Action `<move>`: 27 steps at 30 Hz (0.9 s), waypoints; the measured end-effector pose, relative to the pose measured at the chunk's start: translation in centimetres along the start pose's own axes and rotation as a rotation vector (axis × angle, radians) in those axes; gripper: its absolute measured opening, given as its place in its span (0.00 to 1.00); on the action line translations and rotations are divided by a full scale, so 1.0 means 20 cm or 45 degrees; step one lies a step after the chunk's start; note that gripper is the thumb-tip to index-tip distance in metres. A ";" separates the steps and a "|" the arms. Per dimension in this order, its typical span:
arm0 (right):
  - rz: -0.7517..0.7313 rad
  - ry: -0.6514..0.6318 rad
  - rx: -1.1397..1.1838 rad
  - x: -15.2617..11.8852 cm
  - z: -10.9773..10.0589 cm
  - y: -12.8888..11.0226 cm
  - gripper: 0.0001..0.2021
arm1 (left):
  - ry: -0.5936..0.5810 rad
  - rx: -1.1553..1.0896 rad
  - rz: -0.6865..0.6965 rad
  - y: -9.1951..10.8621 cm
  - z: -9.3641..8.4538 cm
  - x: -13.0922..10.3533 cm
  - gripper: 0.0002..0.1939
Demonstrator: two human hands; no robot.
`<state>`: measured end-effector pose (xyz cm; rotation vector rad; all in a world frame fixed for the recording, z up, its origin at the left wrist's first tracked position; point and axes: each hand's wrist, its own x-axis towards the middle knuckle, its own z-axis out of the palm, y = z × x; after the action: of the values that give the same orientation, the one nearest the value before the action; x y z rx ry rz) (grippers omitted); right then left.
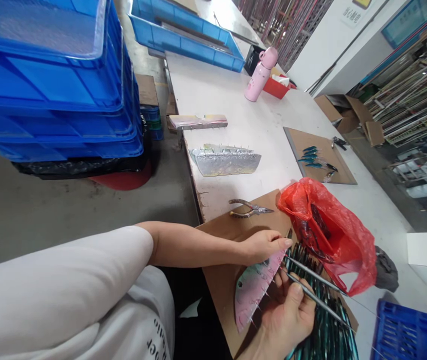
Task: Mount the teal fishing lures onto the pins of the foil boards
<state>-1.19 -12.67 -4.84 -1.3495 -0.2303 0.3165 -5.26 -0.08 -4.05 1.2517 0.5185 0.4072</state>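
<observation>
My left hand (264, 247) is closed on the upper end of a pink and green curved plate (253, 287), with thin pins sticking out along its edge. My right hand (290, 312) pinches a slender grey rod (322, 302) close to those pins. A second slender grey rod (316, 274) runs from the plate's upper end, roughly alongside the first. Beneath and beyond the right hand lie many long, shiny dark-teal strips (329, 325) on a brown board (221, 290). Pliers (251, 209) with parted handles rest above my left hand.
A red plastic bag (329, 230) stands beside the strips. Silver pinned plates (228, 164) and a pink one (198, 121) lie farther along the white table (273, 140). Another board (311, 137) carries small teal pieces. A pink bottle (261, 75) and stacked blue crates (48, 80) are around.
</observation>
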 end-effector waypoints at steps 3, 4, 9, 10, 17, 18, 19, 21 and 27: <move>0.065 -0.026 0.068 0.01 -0.01 0.00 0.09 | -0.004 0.043 -0.013 0.01 -0.01 0.00 0.24; 0.093 -0.027 0.085 0.02 -0.02 0.00 0.09 | -0.011 0.055 -0.020 0.01 -0.01 0.00 0.24; 0.203 -0.041 0.112 0.02 -0.03 0.00 0.07 | -0.043 0.092 -0.024 0.01 -0.01 0.00 0.24; 0.215 -0.037 0.114 0.02 -0.03 0.00 0.08 | -0.040 0.100 -0.016 0.01 -0.01 0.00 0.24; 0.113 0.014 0.063 -0.01 0.00 -0.02 0.13 | -0.043 0.121 0.019 0.00 -0.01 0.01 0.22; 0.070 0.023 0.041 -0.01 0.01 -0.03 0.13 | -0.045 0.121 0.021 0.00 -0.02 0.01 0.21; 0.037 0.029 0.016 -0.02 0.01 -0.03 0.13 | -0.047 0.120 0.021 0.00 -0.02 0.01 0.21; 0.022 0.022 -0.022 -0.02 0.02 -0.03 0.12 | -0.049 0.121 0.016 -0.01 -0.02 0.01 0.22; 0.063 0.003 -0.055 0.00 0.02 -0.04 0.09 | -0.031 0.116 0.025 -0.03 -0.02 0.01 0.22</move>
<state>-1.21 -12.48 -4.02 -1.3995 -0.2030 0.3537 -5.27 0.14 -4.69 1.3486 0.5093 0.3880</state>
